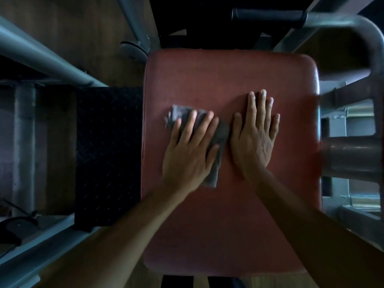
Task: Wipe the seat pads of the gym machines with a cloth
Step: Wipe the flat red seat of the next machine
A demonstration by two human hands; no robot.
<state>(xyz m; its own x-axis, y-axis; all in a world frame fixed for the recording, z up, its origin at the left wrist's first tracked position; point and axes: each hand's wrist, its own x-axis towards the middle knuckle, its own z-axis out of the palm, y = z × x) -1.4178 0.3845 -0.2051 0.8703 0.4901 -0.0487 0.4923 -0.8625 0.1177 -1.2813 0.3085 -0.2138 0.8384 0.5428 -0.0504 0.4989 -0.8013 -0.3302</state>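
A red padded seat fills the middle of the view, seen from straight above. A grey folded cloth lies on the pad left of centre. My left hand presses flat on the cloth with straight, spread fingers, and covers most of it. My right hand lies flat on the bare pad just to the right of the cloth, fingers straight and pointing away from me. Both forearms reach in from the bottom of the view.
Grey steel frame tubes run along the left. A black tread plate sits left of the seat. A black foam-covered handle lies beyond the pad, and a curved grey bar with thick tubes stands on the right. The floor is wooden.
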